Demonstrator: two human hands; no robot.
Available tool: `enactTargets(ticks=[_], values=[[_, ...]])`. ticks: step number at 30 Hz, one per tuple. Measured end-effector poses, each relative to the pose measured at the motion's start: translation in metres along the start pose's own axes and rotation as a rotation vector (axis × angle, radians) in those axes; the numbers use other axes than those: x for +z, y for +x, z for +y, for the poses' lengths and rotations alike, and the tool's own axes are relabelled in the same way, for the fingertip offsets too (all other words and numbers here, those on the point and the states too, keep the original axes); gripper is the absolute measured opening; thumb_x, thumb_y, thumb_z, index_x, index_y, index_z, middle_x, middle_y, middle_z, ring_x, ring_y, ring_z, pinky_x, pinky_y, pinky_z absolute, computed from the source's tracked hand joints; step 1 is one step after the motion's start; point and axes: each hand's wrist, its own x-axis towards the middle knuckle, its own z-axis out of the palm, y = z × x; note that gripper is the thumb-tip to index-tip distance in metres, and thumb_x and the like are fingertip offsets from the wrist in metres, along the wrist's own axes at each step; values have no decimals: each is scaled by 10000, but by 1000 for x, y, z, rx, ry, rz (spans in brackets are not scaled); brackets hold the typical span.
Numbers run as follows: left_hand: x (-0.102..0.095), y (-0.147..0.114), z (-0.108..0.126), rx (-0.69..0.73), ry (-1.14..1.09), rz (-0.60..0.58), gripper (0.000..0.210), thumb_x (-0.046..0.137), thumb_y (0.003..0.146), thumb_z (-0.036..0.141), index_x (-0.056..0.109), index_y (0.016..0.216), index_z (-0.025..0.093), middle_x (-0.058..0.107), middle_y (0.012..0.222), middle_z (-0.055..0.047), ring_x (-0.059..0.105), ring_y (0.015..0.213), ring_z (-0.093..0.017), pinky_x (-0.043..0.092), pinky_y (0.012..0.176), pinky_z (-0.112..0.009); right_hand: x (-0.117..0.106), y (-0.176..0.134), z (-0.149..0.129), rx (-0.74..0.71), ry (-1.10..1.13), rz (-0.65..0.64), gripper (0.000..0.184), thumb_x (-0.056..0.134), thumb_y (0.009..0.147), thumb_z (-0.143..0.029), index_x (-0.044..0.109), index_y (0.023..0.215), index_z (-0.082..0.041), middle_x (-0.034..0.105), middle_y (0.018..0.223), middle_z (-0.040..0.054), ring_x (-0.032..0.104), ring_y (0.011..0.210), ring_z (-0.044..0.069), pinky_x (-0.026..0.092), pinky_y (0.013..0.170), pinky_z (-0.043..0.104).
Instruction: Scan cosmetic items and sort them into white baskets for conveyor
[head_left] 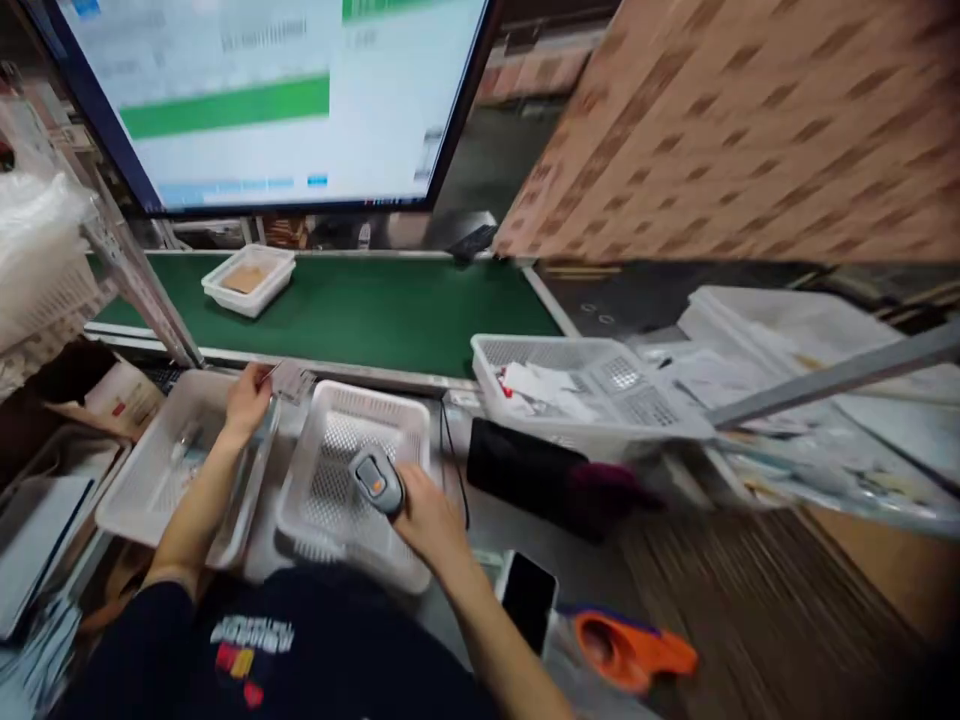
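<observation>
In the head view, the only one we have, we see the left hand (247,405) reaching over the far right corner of a white basket (142,480), thumb and fingers pinched on the near edge of a small clear packet (293,383). The packet sticks out to the right of the fingers, above the gap between this basket and a white mesh basket (300,465) beside it; blur keeps us from reading what is in it. We find the right hand (429,515) wrapped around a grey handheld device (377,481) with an orange button, held over the right part of the mesh basket. Beyond the baskets we see a green conveyor belt (390,310), with a white tray (264,302) on its left part holding a flat brown item (244,279). A large monitor (390,120) with green bands on its screen stands above the belt. To the right of the mesh basket we make out a thin black cable (455,460), then a black pouch (525,470), and behind the pouch a long white basket (600,420) with papers and packets inside. Nearer us, beside the right forearm, lie a dark-screened phone (531,600) and an orange tool (626,648).
</observation>
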Motion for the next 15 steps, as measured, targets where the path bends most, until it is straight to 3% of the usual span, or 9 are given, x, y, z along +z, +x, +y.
enactTargets(ticks=[4,9,12,15], values=[[50,-31,14,13,-114,-121,99,630,1008,190,691,1074,231,820,969,-63,790,809,-215,628,838,-337,-7,-1,-10,48,-100,-78,489,595,948,-158,676,1429,-182,724,1365,160,742,1074,305,469,754,337],[84,-72,11,-26,-52,-247,145,605,1029,198,703,1135,212,837,1056,-98,815,884,-241,646,891,-371,-5,-18,3,102,-105,-180,466,612,969,-168,687,1428,-197,740,1361,138,734,1102,301,458,755,337],[89,-79,10,-14,104,-276,306,645,1034,218,695,1335,193,820,1308,-149,817,1143,-291,633,1060,-428,3,-29,17,119,-33,-221,484,607,960,-143,684,1435,-187,732,1384,139,733,1140,306,458,778,339],[77,-61,11,2,418,-152,643,729,1013,260,549,1624,173,543,1727,-228,553,1592,-383,487,1298,-519,13,-37,31,144,-4,-240,483,606,950,-135,694,1421,-198,727,1380,129,740,1098,297,425,747,335]])
